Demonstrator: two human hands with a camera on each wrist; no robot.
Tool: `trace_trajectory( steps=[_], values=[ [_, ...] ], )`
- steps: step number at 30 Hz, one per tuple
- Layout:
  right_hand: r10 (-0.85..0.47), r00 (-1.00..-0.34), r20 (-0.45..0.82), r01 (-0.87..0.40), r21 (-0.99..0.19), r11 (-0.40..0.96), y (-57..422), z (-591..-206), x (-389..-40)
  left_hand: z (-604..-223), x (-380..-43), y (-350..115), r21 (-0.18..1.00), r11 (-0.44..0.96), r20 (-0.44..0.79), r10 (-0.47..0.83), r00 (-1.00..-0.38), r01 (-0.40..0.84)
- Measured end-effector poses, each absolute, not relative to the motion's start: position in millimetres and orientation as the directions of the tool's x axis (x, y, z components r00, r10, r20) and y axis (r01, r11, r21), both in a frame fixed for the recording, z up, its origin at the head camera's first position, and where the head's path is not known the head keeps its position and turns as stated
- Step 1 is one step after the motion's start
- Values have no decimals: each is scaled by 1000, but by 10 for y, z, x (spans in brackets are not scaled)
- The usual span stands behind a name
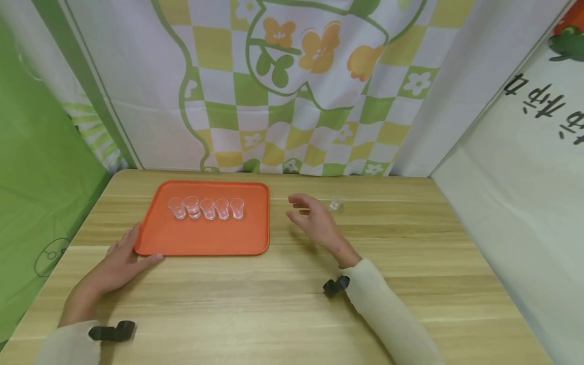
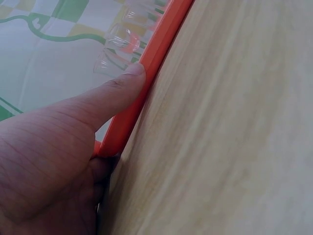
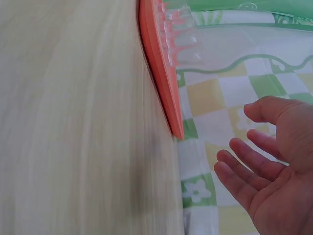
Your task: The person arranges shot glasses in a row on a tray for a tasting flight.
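A row of several clear small glasses (image 1: 208,209) stands upright on the orange tray (image 1: 205,241). At the tray's front left corner rests my left hand (image 1: 116,266), fingers along the left side and thumb against the front edge. The left wrist view shows that thumb (image 2: 122,90) on the tray's rim. My right hand (image 1: 317,223) hovers over the table between the tray and a lone clear glass (image 1: 336,204). Its fingers are spread and loosely bent, with nothing held, as the right wrist view shows of the hand (image 3: 274,171).
Under everything lies a wooden table (image 1: 274,314). A checked, flowered curtain (image 1: 283,111) hangs along the back edge. Green cloth (image 1: 41,167) borders the left side, and a white sheet with dark lettering (image 1: 511,203) the right.
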State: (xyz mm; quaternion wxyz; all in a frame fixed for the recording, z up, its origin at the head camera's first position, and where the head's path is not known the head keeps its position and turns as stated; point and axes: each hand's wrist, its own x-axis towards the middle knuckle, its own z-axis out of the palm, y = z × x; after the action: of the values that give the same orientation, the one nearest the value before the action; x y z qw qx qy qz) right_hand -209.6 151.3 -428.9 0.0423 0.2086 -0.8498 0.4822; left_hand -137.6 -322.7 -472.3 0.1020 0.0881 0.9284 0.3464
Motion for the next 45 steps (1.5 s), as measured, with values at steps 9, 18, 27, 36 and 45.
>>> trace_trajectory(
  steps=[9, 18, 27, 36, 45],
  values=[
    [-231, -916, 327, -398, -799, 451, 1874, -4299, -1971, -4697, -1356, -3206, 673, 732, -108, 241, -965, 108],
    [-173, -918, 358, -396, -780, 485, 2179, -4290, -1930, -4681, -1345, -3201, 675, 733, -131, 232, -964, 85],
    [-60, -905, 421, -389, -764, 514, 2377, -4246, -1975, -4688, -1356, -3201, 677, 725, -87, 251, -964, 128],
    [-26, -906, 423, -372, -765, 526, 2480, -4269, -2058, -4697, -1357, -3209, 676, 729, -103, 245, -964, 112],
    [5, -948, 319, -272, -816, 511, 2534, -4352, -2159, -4703, -1358, -3219, 670, 736, -120, 239, -963, 99]
  ],
)
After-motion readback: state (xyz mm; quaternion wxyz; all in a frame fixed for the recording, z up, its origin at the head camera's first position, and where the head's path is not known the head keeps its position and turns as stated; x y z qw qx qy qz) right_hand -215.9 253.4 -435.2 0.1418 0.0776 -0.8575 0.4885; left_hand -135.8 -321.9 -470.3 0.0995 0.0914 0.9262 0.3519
